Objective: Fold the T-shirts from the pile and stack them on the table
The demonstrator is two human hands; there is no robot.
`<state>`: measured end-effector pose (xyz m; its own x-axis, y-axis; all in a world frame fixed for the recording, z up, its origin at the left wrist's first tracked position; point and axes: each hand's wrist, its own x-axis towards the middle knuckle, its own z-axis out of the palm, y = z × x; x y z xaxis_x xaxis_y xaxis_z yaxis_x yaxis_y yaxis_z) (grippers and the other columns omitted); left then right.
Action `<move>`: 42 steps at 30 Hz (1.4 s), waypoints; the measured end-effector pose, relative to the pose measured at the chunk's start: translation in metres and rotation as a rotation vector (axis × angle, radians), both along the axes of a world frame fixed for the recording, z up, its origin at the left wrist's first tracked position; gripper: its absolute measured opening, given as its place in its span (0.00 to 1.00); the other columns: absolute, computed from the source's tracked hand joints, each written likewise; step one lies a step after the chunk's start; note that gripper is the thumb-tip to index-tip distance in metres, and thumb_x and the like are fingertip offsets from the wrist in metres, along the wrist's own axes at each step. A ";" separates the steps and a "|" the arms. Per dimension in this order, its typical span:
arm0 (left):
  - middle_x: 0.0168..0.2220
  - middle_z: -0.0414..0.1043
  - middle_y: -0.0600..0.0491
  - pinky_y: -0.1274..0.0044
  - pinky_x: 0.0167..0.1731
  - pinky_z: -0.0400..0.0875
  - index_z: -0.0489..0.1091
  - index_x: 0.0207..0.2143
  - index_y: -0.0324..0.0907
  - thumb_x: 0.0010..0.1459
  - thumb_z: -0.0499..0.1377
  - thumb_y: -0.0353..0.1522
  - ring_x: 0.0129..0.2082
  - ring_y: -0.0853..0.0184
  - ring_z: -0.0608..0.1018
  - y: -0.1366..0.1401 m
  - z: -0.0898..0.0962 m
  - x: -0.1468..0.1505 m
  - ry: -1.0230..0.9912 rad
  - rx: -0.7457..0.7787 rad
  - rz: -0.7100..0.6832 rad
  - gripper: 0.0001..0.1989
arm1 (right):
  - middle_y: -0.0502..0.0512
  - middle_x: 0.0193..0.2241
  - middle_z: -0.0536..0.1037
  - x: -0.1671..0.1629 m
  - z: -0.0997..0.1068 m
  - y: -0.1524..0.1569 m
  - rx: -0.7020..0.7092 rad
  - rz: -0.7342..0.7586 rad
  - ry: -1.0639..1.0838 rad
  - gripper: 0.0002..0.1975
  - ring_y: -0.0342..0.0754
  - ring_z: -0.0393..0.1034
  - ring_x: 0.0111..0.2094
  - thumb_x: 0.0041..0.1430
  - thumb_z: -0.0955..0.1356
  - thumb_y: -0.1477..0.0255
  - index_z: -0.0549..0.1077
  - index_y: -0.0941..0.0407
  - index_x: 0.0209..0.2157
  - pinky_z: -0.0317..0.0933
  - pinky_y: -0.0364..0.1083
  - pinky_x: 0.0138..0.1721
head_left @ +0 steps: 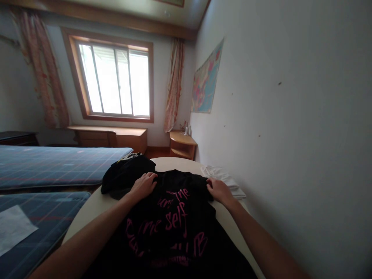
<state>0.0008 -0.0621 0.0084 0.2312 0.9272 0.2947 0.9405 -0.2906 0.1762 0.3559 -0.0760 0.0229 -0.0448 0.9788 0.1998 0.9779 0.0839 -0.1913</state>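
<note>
A black T-shirt [186, 217] with pink lettering lies spread over a round cream table [84, 221], its lower part running down toward me. My left hand [144, 184] has its fingers closed on the shirt at the upper left. At the upper right, my right hand [218, 190] grips the shirt's edge by the sleeve. Just beyond my left hand sits a heap of black clothes [128, 172] with some white and yellow print. White folded cloth [225, 180] lies beside my right hand, near the wall.
Two blue plaid mattresses [58, 164] stand to the left, one bearing a white sheet of paper [16, 226]. A white wall [305, 135] runs close along the right. A wooden corner shelf [183, 139] and a low desk [128, 131] are at the back.
</note>
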 end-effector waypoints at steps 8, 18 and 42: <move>0.41 0.76 0.45 0.70 0.40 0.68 0.67 0.50 0.43 0.61 0.53 0.31 0.44 0.56 0.77 0.035 -0.012 -0.003 0.040 -0.056 0.188 0.15 | 0.68 0.46 0.78 0.006 -0.030 0.040 -0.015 -0.187 -0.044 0.17 0.61 0.68 0.51 0.59 0.67 0.71 0.73 0.61 0.49 0.59 0.50 0.46; 0.50 0.73 0.50 0.74 0.47 0.67 0.73 0.48 0.45 0.66 0.45 0.31 0.45 0.62 0.77 0.083 0.044 -0.056 -0.068 0.221 0.245 0.18 | 0.57 0.42 0.80 0.025 0.028 0.097 0.154 -0.173 0.177 0.15 0.51 0.73 0.43 0.62 0.60 0.72 0.73 0.54 0.48 0.61 0.44 0.43; 0.58 0.66 0.40 0.64 0.53 0.65 0.64 0.60 0.37 0.60 0.53 0.37 0.56 0.52 0.69 0.010 -0.020 0.025 0.152 0.034 -0.012 0.27 | 0.60 0.60 0.66 -0.025 -0.036 0.063 0.100 0.039 -0.096 0.16 0.57 0.55 0.62 0.62 0.64 0.64 0.76 0.54 0.48 0.49 0.56 0.61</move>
